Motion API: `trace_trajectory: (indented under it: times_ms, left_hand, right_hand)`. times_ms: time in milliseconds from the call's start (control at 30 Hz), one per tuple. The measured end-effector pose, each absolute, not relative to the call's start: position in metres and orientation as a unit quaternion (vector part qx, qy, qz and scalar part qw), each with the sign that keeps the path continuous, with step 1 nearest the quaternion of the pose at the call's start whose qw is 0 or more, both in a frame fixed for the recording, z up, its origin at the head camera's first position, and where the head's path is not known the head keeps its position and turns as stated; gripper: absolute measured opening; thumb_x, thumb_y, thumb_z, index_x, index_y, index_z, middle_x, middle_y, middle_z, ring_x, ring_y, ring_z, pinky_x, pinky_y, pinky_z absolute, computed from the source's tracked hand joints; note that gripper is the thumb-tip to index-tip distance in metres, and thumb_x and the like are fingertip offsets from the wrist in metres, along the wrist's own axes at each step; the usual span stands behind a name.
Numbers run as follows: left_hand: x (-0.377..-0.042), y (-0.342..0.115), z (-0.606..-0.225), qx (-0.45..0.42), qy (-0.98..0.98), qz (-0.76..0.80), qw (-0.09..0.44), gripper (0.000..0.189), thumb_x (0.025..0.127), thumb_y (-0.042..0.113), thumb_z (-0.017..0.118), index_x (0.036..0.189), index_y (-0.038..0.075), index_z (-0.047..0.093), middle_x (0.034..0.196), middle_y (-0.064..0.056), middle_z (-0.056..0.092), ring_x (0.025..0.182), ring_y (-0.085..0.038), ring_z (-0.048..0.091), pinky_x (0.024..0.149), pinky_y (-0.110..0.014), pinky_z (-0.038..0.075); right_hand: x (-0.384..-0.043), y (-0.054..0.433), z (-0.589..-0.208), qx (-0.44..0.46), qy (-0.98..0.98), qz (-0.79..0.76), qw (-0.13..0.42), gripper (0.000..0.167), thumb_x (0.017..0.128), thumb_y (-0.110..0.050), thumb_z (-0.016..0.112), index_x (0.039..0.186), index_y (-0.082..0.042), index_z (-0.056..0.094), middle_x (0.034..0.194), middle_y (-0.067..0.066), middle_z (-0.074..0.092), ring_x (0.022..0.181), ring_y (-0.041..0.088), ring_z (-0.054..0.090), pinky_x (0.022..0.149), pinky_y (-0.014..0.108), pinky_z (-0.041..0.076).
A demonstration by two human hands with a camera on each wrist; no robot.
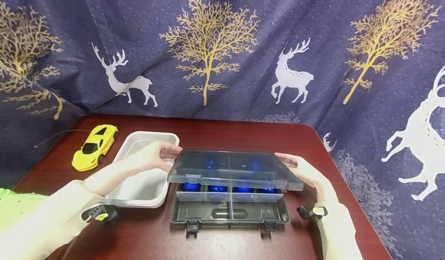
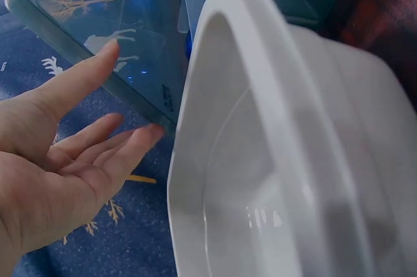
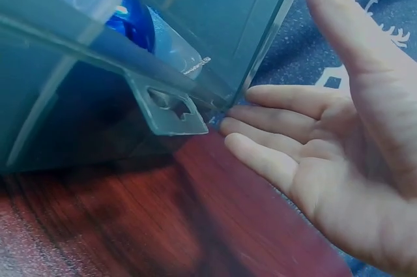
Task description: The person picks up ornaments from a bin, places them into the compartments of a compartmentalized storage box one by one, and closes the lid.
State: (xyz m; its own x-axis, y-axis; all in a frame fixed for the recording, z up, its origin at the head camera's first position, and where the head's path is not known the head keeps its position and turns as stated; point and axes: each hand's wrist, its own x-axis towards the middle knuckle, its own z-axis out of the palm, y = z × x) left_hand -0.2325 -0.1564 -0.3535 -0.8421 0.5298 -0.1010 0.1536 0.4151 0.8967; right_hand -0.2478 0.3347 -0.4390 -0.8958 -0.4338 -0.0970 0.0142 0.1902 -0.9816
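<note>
A dark translucent plastic case (image 1: 203, 212) lies on the table with its hinged lid (image 1: 226, 165) partly raised. Several shiny blue balls (image 1: 217, 189) sit in a row in the compartments under the lid, while the front compartments hold nothing. My left hand (image 1: 153, 157) is at the lid's left edge, its fingertips against the far corner and the thumb (image 2: 94, 72) held apart. On the opposite side, my right hand (image 1: 309, 173) has nearly straight fingers, with the fingertips (image 3: 242, 143) right at the lid's edge. Two latches (image 1: 192, 226) hang at the case's front.
Close to the case on the left stands a white plastic basin (image 1: 137, 188), under my left forearm. Beyond it is a yellow toy car (image 1: 95, 146). Something light green (image 1: 17, 206) lies at the left edge. A printed cloth (image 1: 226, 59) hangs behind the table.
</note>
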Motion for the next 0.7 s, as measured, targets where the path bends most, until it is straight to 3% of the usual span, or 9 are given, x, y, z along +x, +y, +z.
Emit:
trace_trajectory:
  times_ms: [233, 567, 700]
  left_hand:
    - [-0.230, -0.156, -0.360, 0.205, 0.806, 0.514, 0.208, 0.071, 0.071, -0.007, 0.071, 0.135, -0.019, 0.042, 0.138, -0.036, 0.047, 0.131, -0.048, 0.046, 0.108, -0.045, 0.039]
    - [-0.226, -0.155, -0.366, 0.199, 0.796, 0.533, 0.208, 0.076, 0.069, -0.007, 0.072, 0.137, -0.018, 0.041, 0.141, -0.036, 0.044, 0.132, -0.048, 0.044, 0.108, -0.044, 0.040]
    - [-0.226, -0.154, -0.368, 0.201, 0.791, 0.536, 0.215, 0.077, 0.067, -0.009, 0.069, 0.137, -0.019, 0.040, 0.142, -0.037, 0.042, 0.131, -0.049, 0.044, 0.107, -0.042, 0.041]
  right_hand:
    - [-0.250, 0.334, -0.439, -0.178, 0.780, -0.582, 0.144, 0.060, 0.092, -0.006, 0.060, 0.146, 0.008, 0.036, 0.139, -0.003, 0.054, 0.120, -0.005, 0.054, 0.098, 0.015, 0.045]
    - [-0.250, 0.335, -0.440, -0.201, 0.808, -0.542, 0.111, 0.055, 0.094, -0.008, 0.057, 0.144, 0.006, 0.041, 0.147, 0.015, 0.047, 0.122, -0.011, 0.048, 0.100, 0.009, 0.039]
    - [-0.248, 0.336, -0.442, -0.199, 0.799, -0.556, 0.113, 0.056, 0.094, -0.007, 0.057, 0.145, 0.007, 0.038, 0.144, 0.000, 0.051, 0.123, -0.012, 0.047, 0.100, 0.009, 0.038]
